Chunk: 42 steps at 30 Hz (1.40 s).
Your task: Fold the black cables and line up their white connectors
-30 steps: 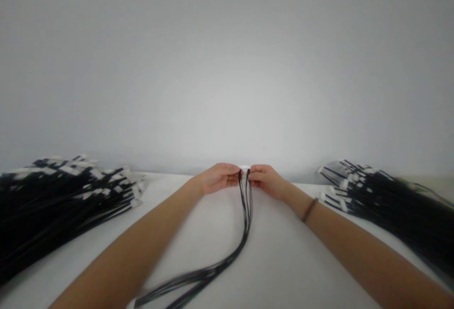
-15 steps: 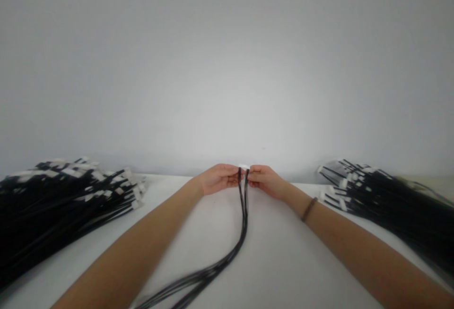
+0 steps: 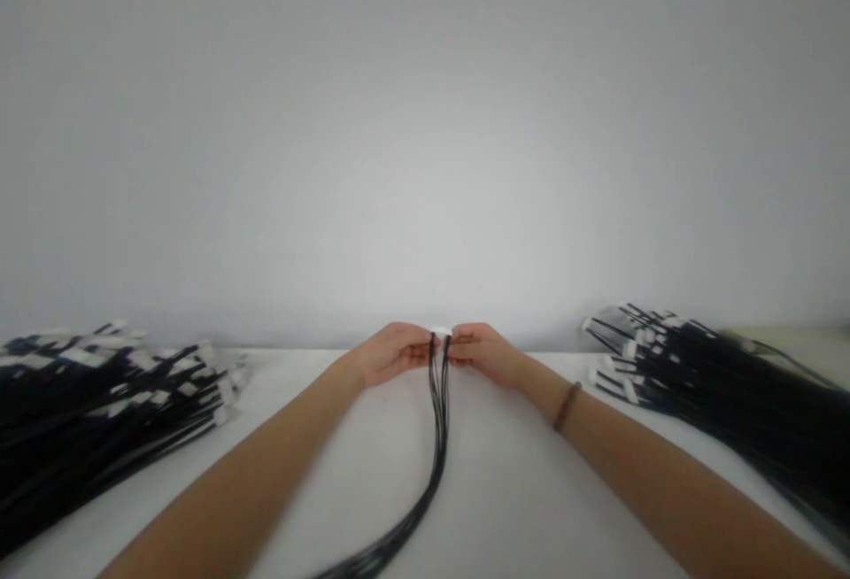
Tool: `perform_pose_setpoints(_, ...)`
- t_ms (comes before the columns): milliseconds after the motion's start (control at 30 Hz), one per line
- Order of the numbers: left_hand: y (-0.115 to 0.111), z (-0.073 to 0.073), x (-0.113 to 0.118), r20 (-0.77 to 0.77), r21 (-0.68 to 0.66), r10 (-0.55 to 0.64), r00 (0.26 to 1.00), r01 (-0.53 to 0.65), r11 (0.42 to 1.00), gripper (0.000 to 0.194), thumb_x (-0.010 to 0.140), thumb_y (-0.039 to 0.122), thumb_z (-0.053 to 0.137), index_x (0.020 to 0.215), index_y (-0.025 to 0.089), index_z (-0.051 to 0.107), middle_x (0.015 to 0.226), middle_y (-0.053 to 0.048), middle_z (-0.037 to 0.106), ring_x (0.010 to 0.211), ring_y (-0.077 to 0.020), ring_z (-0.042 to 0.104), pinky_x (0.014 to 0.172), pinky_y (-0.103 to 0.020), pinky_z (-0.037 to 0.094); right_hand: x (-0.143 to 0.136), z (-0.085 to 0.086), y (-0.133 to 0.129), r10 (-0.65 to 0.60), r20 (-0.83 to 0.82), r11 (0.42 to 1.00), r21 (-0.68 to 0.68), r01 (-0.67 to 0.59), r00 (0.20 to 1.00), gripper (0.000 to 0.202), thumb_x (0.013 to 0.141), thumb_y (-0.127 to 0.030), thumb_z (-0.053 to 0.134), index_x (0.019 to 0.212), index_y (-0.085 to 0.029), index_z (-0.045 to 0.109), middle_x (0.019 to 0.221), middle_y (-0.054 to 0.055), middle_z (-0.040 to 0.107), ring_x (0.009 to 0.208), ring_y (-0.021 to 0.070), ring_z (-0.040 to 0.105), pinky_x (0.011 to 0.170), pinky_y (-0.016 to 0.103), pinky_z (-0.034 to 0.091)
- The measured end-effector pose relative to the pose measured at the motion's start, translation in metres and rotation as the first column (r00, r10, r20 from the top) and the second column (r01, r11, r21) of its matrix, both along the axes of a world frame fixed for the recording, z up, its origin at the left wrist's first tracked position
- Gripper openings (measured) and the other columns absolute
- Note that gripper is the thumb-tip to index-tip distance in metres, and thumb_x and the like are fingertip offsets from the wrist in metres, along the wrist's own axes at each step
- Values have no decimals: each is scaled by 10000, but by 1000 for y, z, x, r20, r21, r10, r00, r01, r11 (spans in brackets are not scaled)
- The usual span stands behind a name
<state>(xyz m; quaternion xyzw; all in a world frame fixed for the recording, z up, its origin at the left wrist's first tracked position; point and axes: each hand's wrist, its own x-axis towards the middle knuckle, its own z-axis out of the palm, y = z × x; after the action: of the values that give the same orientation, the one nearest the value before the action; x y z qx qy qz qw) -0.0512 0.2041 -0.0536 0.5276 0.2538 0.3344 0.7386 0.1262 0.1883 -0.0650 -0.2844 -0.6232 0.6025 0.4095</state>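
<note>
Between my two hands, near the table's far edge, is the end of a black wire harness with a white connector. My left hand pinches the connector end from the left. From the right, my right hand grips the same end with its fingers closed. Two strands of thin black wires drop from the connector, join into one bundle and curve down to the lower left, out of the picture. The fingertips partly hide the connector's sides.
On the left of the white table lies a large pile of black wire harnesses with white connectors. Another such pile lies on the right, beside my right forearm. A pale wall rises behind the table.
The view has shifted slightly, so hands and harness appear a little lower and to the left. The hanging wires run closer together. Both hands keep their grip.
</note>
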Motion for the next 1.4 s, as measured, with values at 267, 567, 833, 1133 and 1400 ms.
perform_pose_setpoints(267, -4, 4, 2, -23, 27, 24, 999, -23, 999, 69, 650, 132, 567, 637, 71, 596, 680, -71, 595, 653, -122, 541, 751, -287, 407, 2, 0, 1, 24, -15, 1000, 2, -24, 1000, 122, 595, -209, 622, 640, -122, 549, 583, -6, 538, 543, 82, 476, 567, 221, 358)
perform_pose_setpoints(567, -1, 0, 0, -61, 86, 15, 998, -10, 996, 45, 614, 105, 598, 654, 91, 585, 692, -50, 582, 670, -111, 535, 756, -279, 394, 2, 0, 1, 22, -52, 999, -41, -25, 998, 148, 573, -219, 641, 632, -126, 543, 600, -2, 546, 561, 88, 490, 585, 229, 375)
perform_pose_setpoints(833, -4, 2, 3, -77, 133, 18, 997, -8, 991, 81, 657, 168, 585, 707, 103, 587, 742, -56, 585, 704, -112, 532, 767, -287, 382, 2, 1, 0, -6, -65, 999, -41, 3, 998, 168, 562, -188, 641, 650, -134, 509, 645, 7, 561, 557, 90, 493, 548, 225, 372)
perform_pose_setpoints(1133, -2, -1, 2, -144, 187, 18, 989, 9, 982, 176, 588, 165, 652, 747, 109, 601, 730, -51, 595, 693, -117, 541, 744, -287, 388, 2, 1, -1, 0, -5, 1000, 1, 0, 1000, 233, 542, -195, 657, 698, -142, 492, 675, 5, 563, 597, 95, 509, 559, 221, 381)
perform_pose_setpoints(1400, -6, 1, 5, -119, 200, 27, 992, -3, 980, 123, 625, 190, 623, 705, 97, 611, 677, -47, 590, 649, -116, 535, 698, -279, 396, -1, 7, -5, 92, 68, 990, -113, -83, 993, 273, 609, -263, 622, 826, -131, 523, 737, 42, 589, 631, 117, 553, 569, 237, 423)
